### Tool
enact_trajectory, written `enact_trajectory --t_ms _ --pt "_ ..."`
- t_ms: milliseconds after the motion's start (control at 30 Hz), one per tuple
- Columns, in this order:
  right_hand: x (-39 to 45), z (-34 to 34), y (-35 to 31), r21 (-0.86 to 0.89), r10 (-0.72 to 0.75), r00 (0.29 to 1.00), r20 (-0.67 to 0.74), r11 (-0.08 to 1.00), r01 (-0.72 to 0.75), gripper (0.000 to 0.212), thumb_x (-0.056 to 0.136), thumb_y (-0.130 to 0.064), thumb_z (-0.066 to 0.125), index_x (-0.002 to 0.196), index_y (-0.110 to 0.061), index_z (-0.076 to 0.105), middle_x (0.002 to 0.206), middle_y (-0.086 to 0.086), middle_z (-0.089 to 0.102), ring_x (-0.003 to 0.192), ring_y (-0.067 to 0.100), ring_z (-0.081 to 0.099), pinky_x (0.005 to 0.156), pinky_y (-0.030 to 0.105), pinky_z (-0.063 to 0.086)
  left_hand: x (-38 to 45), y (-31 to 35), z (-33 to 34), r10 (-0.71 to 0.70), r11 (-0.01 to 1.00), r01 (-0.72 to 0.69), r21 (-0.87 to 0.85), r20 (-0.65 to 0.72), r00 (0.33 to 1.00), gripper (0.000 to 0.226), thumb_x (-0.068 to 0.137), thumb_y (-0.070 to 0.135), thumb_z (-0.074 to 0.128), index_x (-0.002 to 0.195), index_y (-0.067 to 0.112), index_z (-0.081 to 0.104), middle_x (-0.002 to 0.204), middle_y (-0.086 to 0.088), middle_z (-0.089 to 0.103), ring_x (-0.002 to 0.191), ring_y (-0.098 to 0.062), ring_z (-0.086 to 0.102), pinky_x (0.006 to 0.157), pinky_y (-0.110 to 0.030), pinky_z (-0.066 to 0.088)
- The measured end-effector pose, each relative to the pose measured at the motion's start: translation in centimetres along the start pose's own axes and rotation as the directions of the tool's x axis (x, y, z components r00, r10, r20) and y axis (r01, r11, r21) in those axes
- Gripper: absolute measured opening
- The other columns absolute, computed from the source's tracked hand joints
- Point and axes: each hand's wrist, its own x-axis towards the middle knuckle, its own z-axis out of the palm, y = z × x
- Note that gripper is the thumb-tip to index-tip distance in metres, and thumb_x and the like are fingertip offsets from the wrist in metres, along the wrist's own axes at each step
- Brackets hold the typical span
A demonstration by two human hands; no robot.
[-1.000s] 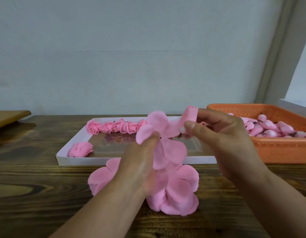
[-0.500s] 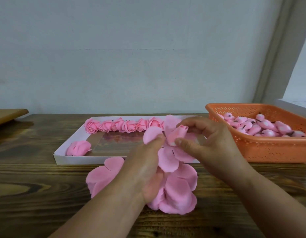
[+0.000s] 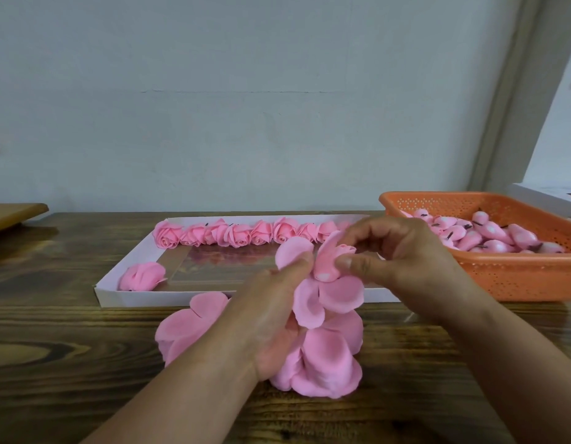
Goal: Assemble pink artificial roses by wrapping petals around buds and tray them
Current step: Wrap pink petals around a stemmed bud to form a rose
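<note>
Holding pink bud (image 3: 329, 261) between thumb and fingers of right hand (image 3: 406, 251), above near edge of white tray (image 3: 194, 298) | left hand (image 3: 271, 315) gripping bunch of pink petals (image 3: 325, 354), fingers curled around | finished roses (image 3: 232, 233) in row at tray back | more buds (image 3: 489, 235) in orange basket (image 3: 527, 277), right of tray
</note>
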Motion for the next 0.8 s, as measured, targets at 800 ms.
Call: enact_trajectory --t_ms 800 --pt "-0.3 2.2 0.2 -0.290 -0.064 0.996 -0.060 0.956 0.044 0.007 0.079 -0.005 0.070 0.085 -0.010 0.070 0.077 -0.006 0.066 0.078 0.004 0.059 0.067 0.014 0.046 0.3 -0.7 0.1 0.221 0.953 -0.162 0.255 -0.226 0.949 0.027 0.094 0.023 0.057 0.081 0.004 0.071 0.081 -0.015 0.073 0.074 -0.020 0.070 0.070 -0.031 0.058"
